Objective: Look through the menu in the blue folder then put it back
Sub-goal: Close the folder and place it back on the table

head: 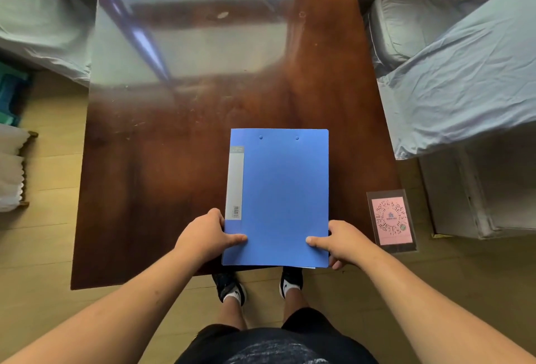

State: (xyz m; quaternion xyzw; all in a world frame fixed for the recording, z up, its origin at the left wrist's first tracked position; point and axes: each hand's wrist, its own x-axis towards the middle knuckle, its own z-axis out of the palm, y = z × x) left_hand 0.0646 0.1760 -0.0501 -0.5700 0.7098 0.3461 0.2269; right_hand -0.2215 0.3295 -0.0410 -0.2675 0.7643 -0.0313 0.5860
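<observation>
Both hands, left hand (207, 237) and right hand (342, 243), grip one closed blue folder (280, 195) (thumbs on top) at the bench (162, 189) near edge; one pink card (391, 221) lies right of the folder.

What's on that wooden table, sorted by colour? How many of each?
Blue: 1, the blue folder, closed, held at its near corners by the left hand and right hand.
Pink: 1, the QR code card in a clear sleeve.
Total: 2
</observation>
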